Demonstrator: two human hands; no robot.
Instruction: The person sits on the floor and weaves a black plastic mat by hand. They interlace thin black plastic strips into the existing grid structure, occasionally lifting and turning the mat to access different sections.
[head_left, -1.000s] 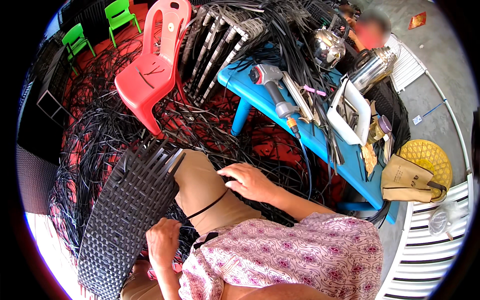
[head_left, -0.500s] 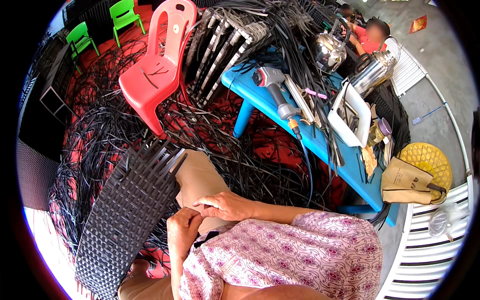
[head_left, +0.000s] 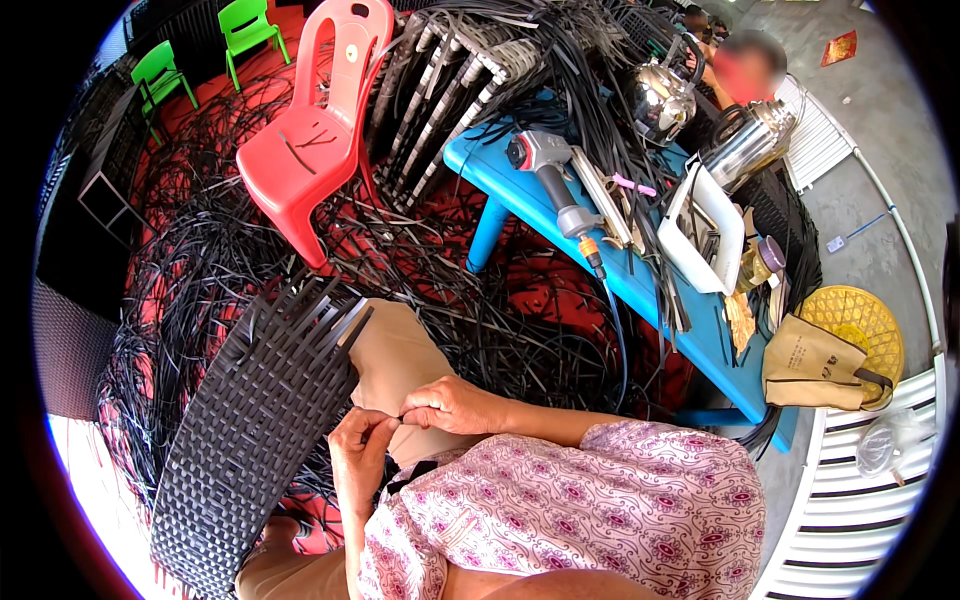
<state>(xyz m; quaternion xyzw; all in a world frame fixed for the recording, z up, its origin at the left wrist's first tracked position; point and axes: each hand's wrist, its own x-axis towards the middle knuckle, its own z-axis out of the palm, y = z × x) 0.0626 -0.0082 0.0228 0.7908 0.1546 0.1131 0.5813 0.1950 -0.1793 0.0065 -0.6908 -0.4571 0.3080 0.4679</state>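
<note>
Above my tan-trousered knee, my left hand [head_left: 360, 447] and my right hand [head_left: 455, 404] meet fingertip to fingertip. Both are closed in a pinch. A tiny dark bit shows between the fingertips, too small to name. Left of my hands, a dark grey woven panel [head_left: 250, 440] leans slanting along my leg. Loose strip ends [head_left: 310, 310] stick out from its upper edge. Neither hand is on the panel.
Black strips [head_left: 200, 270] lie tangled over the red floor. A red plastic chair [head_left: 305, 150] stands ahead. On the right, a blue bench [head_left: 590, 265] bears a grey power tool [head_left: 553, 180], a white tray [head_left: 668, 235] and a kettle [head_left: 662, 105]. Another person [head_left: 745, 85] sits beyond.
My right hand's fingers have closed into a pinch and drawn in toward the left fingertips. The left hand has shifted slightly left. The woven panel has stayed put.
</note>
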